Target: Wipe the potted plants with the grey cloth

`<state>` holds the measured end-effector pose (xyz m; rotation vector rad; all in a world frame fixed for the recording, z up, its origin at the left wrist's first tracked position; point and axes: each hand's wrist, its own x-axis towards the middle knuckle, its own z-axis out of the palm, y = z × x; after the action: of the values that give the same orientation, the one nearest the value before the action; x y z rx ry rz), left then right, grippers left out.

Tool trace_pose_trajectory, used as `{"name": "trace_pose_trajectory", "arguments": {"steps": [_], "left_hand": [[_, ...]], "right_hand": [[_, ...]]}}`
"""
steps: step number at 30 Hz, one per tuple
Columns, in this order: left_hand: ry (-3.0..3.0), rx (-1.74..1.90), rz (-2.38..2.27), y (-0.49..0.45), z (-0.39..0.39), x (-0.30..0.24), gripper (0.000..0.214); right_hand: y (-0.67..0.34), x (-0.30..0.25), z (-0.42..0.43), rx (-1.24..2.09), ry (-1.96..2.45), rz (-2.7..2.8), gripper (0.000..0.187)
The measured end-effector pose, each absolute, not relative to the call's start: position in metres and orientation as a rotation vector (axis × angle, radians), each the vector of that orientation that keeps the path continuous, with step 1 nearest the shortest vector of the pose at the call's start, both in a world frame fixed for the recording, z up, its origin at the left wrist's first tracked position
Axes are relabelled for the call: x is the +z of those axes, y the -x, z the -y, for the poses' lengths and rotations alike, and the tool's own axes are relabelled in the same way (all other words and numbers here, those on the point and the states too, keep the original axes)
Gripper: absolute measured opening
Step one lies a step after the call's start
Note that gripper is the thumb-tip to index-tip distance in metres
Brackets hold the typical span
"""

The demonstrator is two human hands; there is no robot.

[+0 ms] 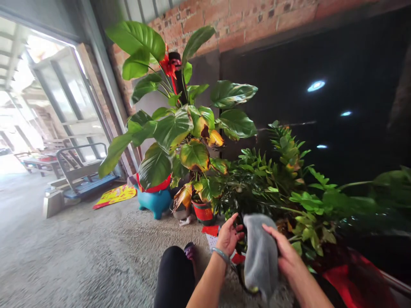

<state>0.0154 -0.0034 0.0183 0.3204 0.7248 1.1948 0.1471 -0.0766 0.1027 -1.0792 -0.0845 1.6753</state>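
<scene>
A grey cloth (pixel 261 254) hangs from my right hand (pixel 284 250), its fingers closed on the cloth's right side. Just left of the cloth, my left hand (pixel 229 235) is raised with its fingers apart and nothing in them; a bangle is on that wrist. Dense green plants (pixel 253 184) stand right behind both hands. Farther back rises a tall plant with big leaves (pixel 175 128), some yellowed and browned, tied with a red bow (pixel 170 64). The cloth hides part of the pots and foliage behind it.
A red pot (pixel 204 211) and a blue pot (pixel 155 201) stand on the rough concrete floor (pixel 96 256). A yellow and red mat (pixel 115 196) lies near a blue platform trolley (pixel 86 184). Behind the plants is a dark glossy panel (pixel 321 102) under a brick wall.
</scene>
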Motion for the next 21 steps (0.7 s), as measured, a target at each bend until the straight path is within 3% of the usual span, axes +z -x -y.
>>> {"name": "trace_pose_trajectory", "arguments": {"steps": [3, 11, 18, 21], "left_hand": [[-0.322, 1.203, -0.743, -0.011, 0.006, 0.019, 0.024], [-0.311, 1.171, -0.692, -0.016, 0.006, 0.016, 0.018], [-0.292, 1.188, -0.823, -0.011, 0.007, 0.017, 0.020], [-0.311, 1.212, -0.851, -0.005, 0.007, 0.016, 0.019]], "right_hand": [[-0.146, 0.094, 0.106, 1.687, 1.082, 0.101, 0.018], [-0.170, 0.162, 0.078, 1.428, 0.872, 0.111, 0.016], [-0.143, 0.094, 0.084, 1.637, 1.070, 0.112, 0.021], [-0.153, 0.092, 0.102, 1.623, 1.070, 0.157, 0.026]]}}
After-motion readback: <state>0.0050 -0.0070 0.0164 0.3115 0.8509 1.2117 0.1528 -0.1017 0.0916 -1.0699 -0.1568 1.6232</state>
